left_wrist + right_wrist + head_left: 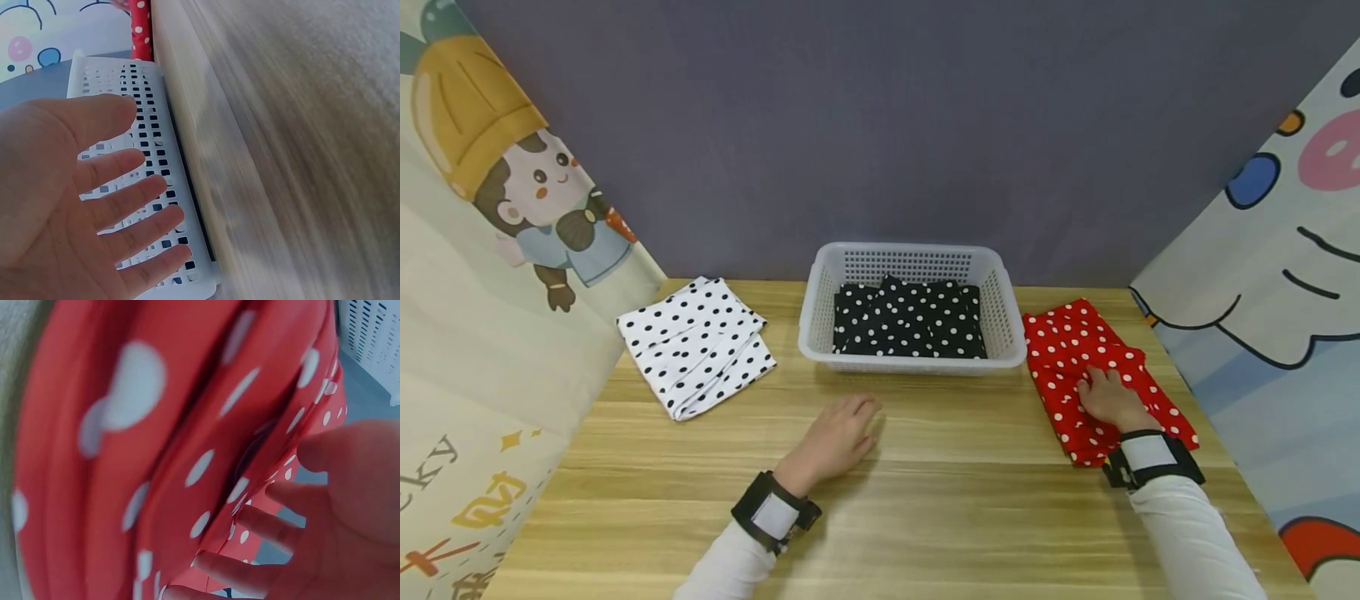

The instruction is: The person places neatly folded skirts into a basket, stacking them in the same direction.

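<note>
A red cloth (1063, 337) with white dots lies folded in layers on the right side of the table. My right hand (1112, 402) rests over it, and in the right wrist view the extended fingers (275, 528) touch its folds from above. My left hand (833, 437) is over the table in front of the white plastic basket (910, 364); its fingers are spread and it holds nothing. Inside the basket sits folded black cloth (917, 321) with white dots. In the left wrist view the basket's perforated side (147, 119) shows behind the hand.
A folded white cloth (692, 354) with black dots lies at the left of the wooden table (955, 500). A dark grey panel (880, 133) stands along the back. Printed sheets with cartoon figures flank both sides.
</note>
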Available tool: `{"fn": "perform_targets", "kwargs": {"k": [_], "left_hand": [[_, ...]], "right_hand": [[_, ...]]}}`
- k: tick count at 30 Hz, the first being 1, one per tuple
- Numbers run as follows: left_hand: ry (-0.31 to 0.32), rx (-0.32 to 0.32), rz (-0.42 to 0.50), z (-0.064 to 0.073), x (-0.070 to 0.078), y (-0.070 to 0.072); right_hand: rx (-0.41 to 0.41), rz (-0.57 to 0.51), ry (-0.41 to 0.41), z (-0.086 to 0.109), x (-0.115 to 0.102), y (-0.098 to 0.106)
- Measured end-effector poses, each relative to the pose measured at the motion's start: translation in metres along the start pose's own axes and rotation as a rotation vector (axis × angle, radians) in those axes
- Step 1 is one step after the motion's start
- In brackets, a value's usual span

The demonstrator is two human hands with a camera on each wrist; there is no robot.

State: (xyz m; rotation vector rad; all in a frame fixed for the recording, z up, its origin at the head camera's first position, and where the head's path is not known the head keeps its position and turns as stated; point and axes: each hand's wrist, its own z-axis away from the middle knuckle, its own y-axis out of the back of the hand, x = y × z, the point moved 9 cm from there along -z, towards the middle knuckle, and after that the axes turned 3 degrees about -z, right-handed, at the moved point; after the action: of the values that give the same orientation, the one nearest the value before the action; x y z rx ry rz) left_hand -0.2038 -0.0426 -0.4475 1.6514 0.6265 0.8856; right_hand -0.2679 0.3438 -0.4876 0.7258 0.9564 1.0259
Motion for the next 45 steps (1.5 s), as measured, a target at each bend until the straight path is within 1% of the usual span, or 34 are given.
{"fn": "perform_targets", "kwargs": {"k": [3, 6, 9, 15, 19, 24, 27, 33, 38, 40, 45], "left_hand": [[0.002, -0.011, 0.000, 0.000, 0.000, 0.000], [0.002, -0.013, 0.007, 0.000, 0.001, 0.000], [0.001, -0.012, 0.011, 0.000, 0.001, -0.001], [-0.002, -0.021, 0.012, 0.000, 0.003, -0.001], [-0.005, -0.032, 0.008, -0.001, 0.004, -0.002], [-0.004, -0.039, 0.013, -0.001, 0.006, -0.004], [0.001, -0.047, 0.016, -0.001, 0.006, -0.005], [-0.007, -0.038, 0.017, -0.004, 0.010, -0.004], [-0.010, -0.040, 0.016, -0.006, 0.015, -0.005], [-0.011, -0.043, 0.021, -0.007, 0.017, -0.006], [-0.022, -0.044, 0.016, -0.009, 0.023, -0.007]], "right_hand": [[-0.040, 0.022, -0.002, 0.000, -0.001, 0.000], [-0.060, 0.036, 0.020, 0.001, -0.002, 0.001], [-0.065, 0.040, 0.040, 0.001, -0.001, 0.003], [-0.085, 0.036, 0.042, 0.006, 0.001, 0.004], [-0.087, 0.069, 0.048, 0.010, -0.001, 0.007], [-0.070, 0.120, 0.064, 0.015, -0.003, 0.009], [-0.058, 0.126, 0.092, 0.019, -0.004, 0.007], [-0.054, 0.099, 0.144, 0.028, -0.003, 0.003], [-0.045, 0.076, 0.153, 0.036, -0.001, -0.001], [-0.033, 0.073, 0.155, 0.040, -0.002, -0.002], [0.018, 0.084, 0.194, 0.053, -0.009, -0.004]]}}
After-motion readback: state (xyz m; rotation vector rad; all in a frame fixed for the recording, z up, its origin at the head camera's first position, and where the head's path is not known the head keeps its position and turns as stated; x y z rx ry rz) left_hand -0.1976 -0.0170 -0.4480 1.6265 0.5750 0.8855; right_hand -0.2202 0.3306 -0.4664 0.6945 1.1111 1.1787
